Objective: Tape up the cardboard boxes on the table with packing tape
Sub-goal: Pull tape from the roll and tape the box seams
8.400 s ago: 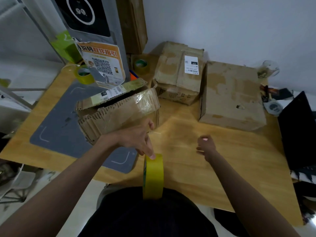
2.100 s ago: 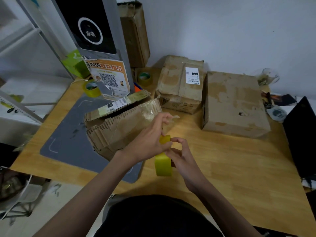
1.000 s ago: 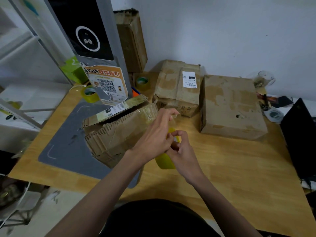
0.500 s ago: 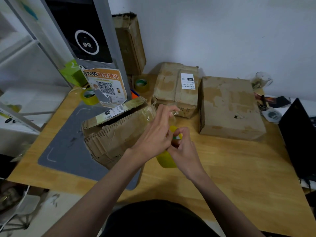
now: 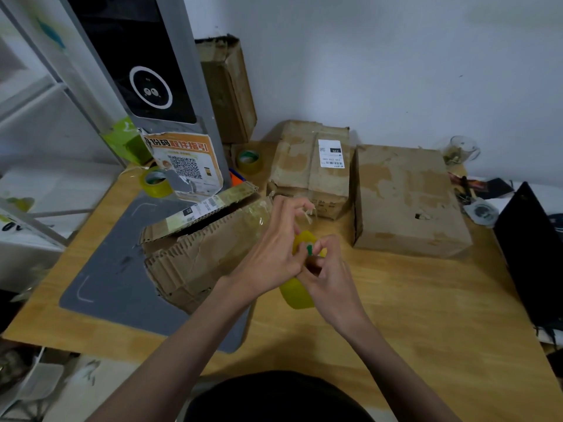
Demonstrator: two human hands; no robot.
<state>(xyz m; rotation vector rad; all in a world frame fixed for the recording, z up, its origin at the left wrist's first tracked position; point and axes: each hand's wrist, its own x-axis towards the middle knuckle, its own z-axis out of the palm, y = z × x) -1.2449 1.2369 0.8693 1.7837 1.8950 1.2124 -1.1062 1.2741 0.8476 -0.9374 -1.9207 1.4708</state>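
A white wall backs the wooden table [image 5: 426, 324]. Beyond the hands and to their right lies the large flat box [image 5: 405, 202]; straight beyond them sits the labelled box [image 5: 307, 166]. Just left of the hands, on a grey mat [image 5: 115, 284], stands the torn box [image 5: 198, 248]. Two spare tape rolls [image 5: 154, 182] lie far left by a grey pillar. The right hand [image 5: 329, 278] grips the yellow tape roll [image 5: 297, 295]; the left hand [image 5: 274, 251] pinches at its rim, fingers curled.
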